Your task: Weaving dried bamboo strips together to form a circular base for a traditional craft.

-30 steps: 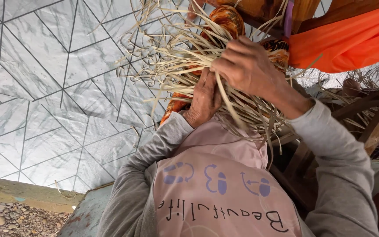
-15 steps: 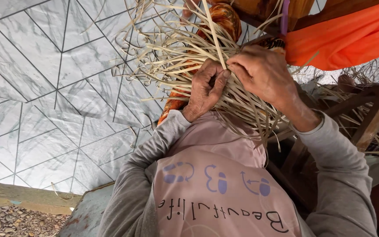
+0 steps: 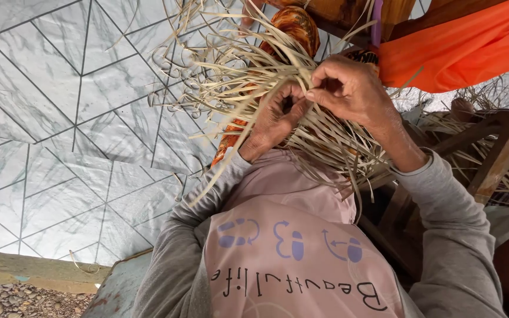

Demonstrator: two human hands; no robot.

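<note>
Both hands' fingers pinching pale straw strips over grey marble-tiled floor; wooden chair beside

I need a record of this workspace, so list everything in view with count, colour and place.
straw strips: too many to count, pale tan, a bundle fanning out under both hands
patterned cloth: one, orange-brown, under the strips at top centre
orange fabric: one, top right
wooden chair frame: one, brown, right
tiled floor: grey-white marbled, left
gravel: grey, bottom left corner
sleeves: two, grey
left hand: gripping strips, centre
right hand: pinching a strip, beside the left
</note>
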